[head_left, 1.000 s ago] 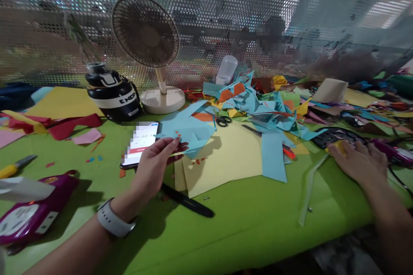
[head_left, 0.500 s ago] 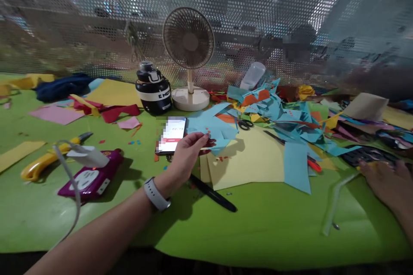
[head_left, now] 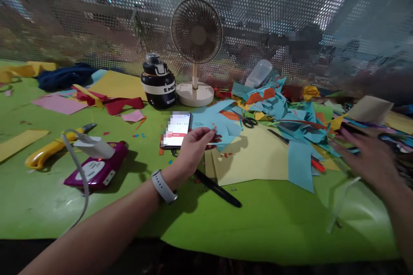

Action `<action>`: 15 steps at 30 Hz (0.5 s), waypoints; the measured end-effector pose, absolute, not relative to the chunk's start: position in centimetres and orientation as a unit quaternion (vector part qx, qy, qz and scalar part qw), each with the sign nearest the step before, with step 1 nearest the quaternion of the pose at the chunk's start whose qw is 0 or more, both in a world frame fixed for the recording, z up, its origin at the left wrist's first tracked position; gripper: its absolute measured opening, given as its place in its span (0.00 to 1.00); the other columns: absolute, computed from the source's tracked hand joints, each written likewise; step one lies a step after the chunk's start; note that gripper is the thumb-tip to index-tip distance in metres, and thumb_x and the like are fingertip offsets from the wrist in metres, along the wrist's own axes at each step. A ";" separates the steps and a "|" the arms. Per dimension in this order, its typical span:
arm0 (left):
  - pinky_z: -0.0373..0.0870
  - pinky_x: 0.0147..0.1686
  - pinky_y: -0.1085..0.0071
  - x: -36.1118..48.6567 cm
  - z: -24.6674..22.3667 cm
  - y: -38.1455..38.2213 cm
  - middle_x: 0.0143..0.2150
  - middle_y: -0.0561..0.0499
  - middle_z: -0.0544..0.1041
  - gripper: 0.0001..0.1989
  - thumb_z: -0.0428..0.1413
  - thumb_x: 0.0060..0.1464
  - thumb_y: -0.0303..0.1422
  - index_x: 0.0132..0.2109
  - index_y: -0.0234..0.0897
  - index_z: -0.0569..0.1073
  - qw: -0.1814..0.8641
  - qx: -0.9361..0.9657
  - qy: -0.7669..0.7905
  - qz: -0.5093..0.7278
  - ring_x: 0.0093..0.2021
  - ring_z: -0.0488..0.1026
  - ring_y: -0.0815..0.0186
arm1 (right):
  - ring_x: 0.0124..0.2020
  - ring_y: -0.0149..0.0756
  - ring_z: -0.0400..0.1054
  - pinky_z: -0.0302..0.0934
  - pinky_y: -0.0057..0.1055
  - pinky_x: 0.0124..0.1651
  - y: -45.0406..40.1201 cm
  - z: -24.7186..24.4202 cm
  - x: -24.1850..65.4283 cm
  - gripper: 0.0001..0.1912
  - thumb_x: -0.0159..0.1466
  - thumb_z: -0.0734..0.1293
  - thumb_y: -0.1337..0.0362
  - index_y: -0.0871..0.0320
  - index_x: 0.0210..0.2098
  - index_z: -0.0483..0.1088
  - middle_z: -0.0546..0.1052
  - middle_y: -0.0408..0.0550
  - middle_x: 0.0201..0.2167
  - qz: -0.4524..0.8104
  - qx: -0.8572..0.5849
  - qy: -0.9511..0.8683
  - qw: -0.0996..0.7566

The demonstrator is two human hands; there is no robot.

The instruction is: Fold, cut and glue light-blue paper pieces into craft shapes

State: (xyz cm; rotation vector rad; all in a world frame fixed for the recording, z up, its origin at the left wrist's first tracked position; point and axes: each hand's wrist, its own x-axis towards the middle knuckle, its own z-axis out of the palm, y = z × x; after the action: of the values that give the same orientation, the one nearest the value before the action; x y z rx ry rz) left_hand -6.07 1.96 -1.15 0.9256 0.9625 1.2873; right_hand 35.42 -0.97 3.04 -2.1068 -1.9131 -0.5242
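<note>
- Pinching with the left hand (head_left: 194,145), thumb and forefinger tips drawn together, other fingers loosely bent; cannot tell of anything gripped between the tips.
- Reaching with that hand just past the phone (head_left: 177,131), by the blue paper (head_left: 209,115); near the fingertips, tiny orange bits (head_left: 225,155) scattered on the cream sheet (head_left: 254,161). Cannot tell touch from hover there.
- Spreading the fingers of the right hand (head_left: 368,154) apart in a loose, unclenched pose; cannot see underneath for anything touched.
- Nearest to the right hand: the translucent strip (head_left: 343,204), slanting across the green table (head_left: 274,232) toward the near edge, and the right end of the heap of blue scraps (head_left: 290,111).
- Smeared by motion: the right hand, with fingertips hard to separate from the dark clutter behind.
- Hidden in part: the black strip (head_left: 222,191), one end lost by the left hand; the purple device (head_left: 97,165), partly covered by the white plug (head_left: 97,148).
- Masked by coarse blocks: the left side of the phone.
- Cut off by the frame: both forearms.
- Hard to make out: shapes behind the perforated screen (head_left: 245,21), only dim and broken up by the holes.
</note>
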 end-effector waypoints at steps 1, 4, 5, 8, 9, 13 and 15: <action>0.70 0.34 0.70 -6.1 -1.2 2.0 0.31 0.50 0.78 0.10 0.63 0.46 0.37 0.31 0.35 0.74 0.598 0.399 0.416 0.557 0.34 0.76 0.66 | 0.55 0.53 0.63 0.57 0.48 0.55 -0.7 2.9 32.2 0.35 0.64 0.51 0.44 0.67 0.51 0.70 0.72 0.68 0.50 -0.131 -0.695 -0.693 0.140; 0.71 0.34 0.71 -6.1 -1.3 2.0 0.31 0.50 0.79 0.09 0.62 0.47 0.36 0.31 0.35 0.74 0.593 0.402 0.420 0.557 0.34 0.76 0.66 | 0.65 0.51 0.49 0.48 0.52 0.63 -0.5 1.5 22.9 0.38 0.64 0.50 0.40 0.61 0.62 0.59 0.59 0.59 0.64 0.008 -0.608 -0.789 0.092; 0.71 0.33 0.71 -6.1 -1.3 2.0 0.31 0.50 0.79 0.08 0.62 0.47 0.36 0.31 0.35 0.74 0.591 0.404 0.422 0.556 0.34 0.76 0.66 | 0.67 0.51 0.45 0.46 0.53 0.64 -0.7 0.9 20.5 0.39 0.64 0.50 0.39 0.59 0.65 0.54 0.54 0.56 0.67 0.051 -0.578 -0.812 0.060; 0.70 0.33 0.72 -6.1 -1.2 2.0 0.30 0.51 0.78 0.08 0.62 0.48 0.35 0.31 0.35 0.74 0.585 0.414 0.429 0.550 0.34 0.76 0.66 | 0.68 0.51 0.39 0.42 0.51 0.66 -1.2 -0.6 15.8 0.41 0.63 0.50 0.38 0.57 0.67 0.50 0.47 0.54 0.68 0.122 -0.522 -0.844 0.000; 0.70 0.33 0.72 -6.1 -1.2 2.0 0.30 0.51 0.78 0.08 0.62 0.48 0.36 0.31 0.36 0.73 0.584 0.416 0.431 0.548 0.34 0.76 0.66 | 0.68 0.52 0.38 0.42 0.52 0.66 -1.3 -1.0 15.1 0.41 0.63 0.49 0.38 0.57 0.67 0.50 0.47 0.54 0.68 0.128 -0.514 -0.848 -0.004; 0.70 0.33 0.72 -6.0 -1.2 1.9 0.31 0.51 0.79 0.09 0.63 0.47 0.36 0.32 0.35 0.74 0.590 0.413 0.429 0.545 0.34 0.76 0.66 | 0.68 0.52 0.38 0.38 0.54 0.66 -1.3 -1.9 14.5 0.41 0.64 0.48 0.38 0.57 0.66 0.50 0.45 0.57 0.69 0.117 -0.504 -0.856 -0.003; 0.70 0.33 0.72 -6.0 -1.3 1.9 0.31 0.51 0.78 0.09 0.63 0.47 0.36 0.32 0.35 0.74 0.592 0.411 0.430 0.544 0.34 0.76 0.66 | 0.68 0.51 0.38 0.35 0.53 0.67 -1.2 -2.2 14.4 0.41 0.64 0.48 0.38 0.59 0.66 0.52 0.46 0.58 0.68 0.109 -0.504 -0.857 -0.003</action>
State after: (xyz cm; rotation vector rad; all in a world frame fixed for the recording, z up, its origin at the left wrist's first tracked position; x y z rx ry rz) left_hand -5.99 1.86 -1.30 0.9560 0.9998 1.2649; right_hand 14.43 -1.23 -2.19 -1.5849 -2.6971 0.3417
